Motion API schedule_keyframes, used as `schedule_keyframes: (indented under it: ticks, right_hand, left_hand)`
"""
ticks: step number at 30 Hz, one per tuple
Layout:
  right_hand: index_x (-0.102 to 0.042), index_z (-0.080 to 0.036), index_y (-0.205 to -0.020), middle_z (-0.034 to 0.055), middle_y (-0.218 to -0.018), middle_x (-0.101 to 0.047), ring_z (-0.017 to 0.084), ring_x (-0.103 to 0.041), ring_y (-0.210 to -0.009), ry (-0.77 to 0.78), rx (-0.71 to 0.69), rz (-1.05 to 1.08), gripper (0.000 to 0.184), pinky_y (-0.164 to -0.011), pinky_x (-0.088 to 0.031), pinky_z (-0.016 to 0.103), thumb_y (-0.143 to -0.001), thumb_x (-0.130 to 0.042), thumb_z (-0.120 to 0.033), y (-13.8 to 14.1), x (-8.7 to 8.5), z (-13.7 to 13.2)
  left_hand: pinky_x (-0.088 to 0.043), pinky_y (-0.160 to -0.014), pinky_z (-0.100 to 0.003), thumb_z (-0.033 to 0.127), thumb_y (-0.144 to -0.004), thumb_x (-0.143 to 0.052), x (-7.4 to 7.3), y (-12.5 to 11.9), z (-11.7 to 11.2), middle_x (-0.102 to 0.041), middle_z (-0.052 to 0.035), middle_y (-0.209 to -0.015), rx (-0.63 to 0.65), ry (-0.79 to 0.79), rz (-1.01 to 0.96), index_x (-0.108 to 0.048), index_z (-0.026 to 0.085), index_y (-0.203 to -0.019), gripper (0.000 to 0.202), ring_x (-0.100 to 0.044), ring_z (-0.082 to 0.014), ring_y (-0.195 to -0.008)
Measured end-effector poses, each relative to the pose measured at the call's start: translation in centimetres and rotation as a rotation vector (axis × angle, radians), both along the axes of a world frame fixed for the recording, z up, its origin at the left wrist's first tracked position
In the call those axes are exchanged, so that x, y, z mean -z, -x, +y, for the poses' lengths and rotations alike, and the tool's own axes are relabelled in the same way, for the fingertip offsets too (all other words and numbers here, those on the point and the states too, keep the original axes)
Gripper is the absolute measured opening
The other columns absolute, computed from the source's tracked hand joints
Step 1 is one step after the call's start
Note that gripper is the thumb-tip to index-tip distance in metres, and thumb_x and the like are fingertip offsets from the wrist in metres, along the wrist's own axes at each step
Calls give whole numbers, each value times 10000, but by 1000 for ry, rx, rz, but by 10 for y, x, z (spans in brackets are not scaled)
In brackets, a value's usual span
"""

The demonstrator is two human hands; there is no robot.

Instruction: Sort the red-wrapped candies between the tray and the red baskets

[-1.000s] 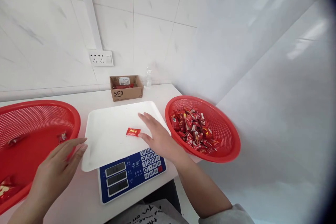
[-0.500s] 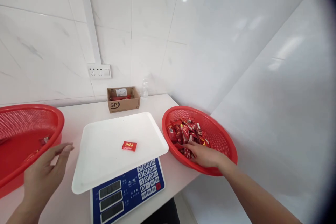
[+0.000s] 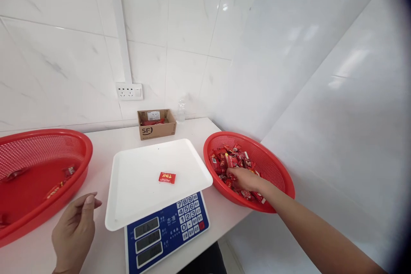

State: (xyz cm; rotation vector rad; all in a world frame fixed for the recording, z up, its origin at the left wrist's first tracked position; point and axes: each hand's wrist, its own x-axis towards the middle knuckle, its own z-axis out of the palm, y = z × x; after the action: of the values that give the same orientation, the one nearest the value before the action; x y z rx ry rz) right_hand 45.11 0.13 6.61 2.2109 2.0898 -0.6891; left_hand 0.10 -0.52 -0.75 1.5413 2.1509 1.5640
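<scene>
My right hand [image 3: 244, 179] is down in the right red basket [image 3: 278, 180], its curled fingers closed on a red-wrapped candy [image 3: 231, 162] in the pile. The fingertips are partly hidden among the packets. My left hand [image 3: 76, 227] hovers between the left red basket [image 3: 84, 170] and the scale, thumb and fingers drawn together, with nothing visible in them. One red candy packet [image 3: 167, 177] lies on the white tray [image 3: 138, 180] of the scale. Below that tray is the blue scale panel [image 3: 173, 232] with its keys and displays.
A small cardboard box [image 3: 158, 130] with red packets inside stands at the back by the wall. Beside it is a clear plastic bottle [image 3: 181, 110]. Several packets [image 3: 57, 188] lie in the left basket. A wall socket [image 3: 129, 91] is above the white table [image 3: 105, 137].
My view has shifted a little, so the table and scale appear farther right. My right hand has shifted within the candy pile. My left hand sits lower in view, still beside the scale.
</scene>
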Motion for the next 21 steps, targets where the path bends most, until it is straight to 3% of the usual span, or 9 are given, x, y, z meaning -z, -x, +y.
schedule_keyframes:
  ticks: [5,11,17,21]
  right_hand:
    - [-582,-221,-812,8,-774,-643,197,-602,-735,-152,166,77,61,-640,-436,272,-797,-523,-217,-7,-14,-4]
    - [-575,-209,-856,19,-747,-638,180,-604,-686,-276,349,224,110,-566,-467,259,-811,-520,-293,2,-28,-7]
    - [-553,-205,-948,23,-798,-641,162,-618,-671,-379,380,445,183,-511,-496,240,-815,-525,-327,36,-44,-11]
    - [-540,-211,-980,20,-817,-633,150,-606,-590,-404,307,594,218,-453,-511,253,-807,-548,-342,72,-48,-4]
  left_hand:
    - [-502,-708,-359,470,-775,-474,-15,-6,-3,-680,-24,-749,74,106,-136,-623,237,-837,283,-651,-237,-769]
    - [-497,-698,-333,473,-769,-477,-19,-6,-4,-658,-12,-736,135,104,-213,-617,236,-826,282,-646,-218,-748]
    - [-488,-654,-308,512,-766,-453,-17,-7,-6,-643,-6,-706,197,104,-229,-607,226,-840,333,-645,-208,-713]
    - [-485,-635,-295,485,-781,-454,-13,-7,-4,-631,-9,-668,211,45,-242,-600,209,-841,318,-632,-195,-666]
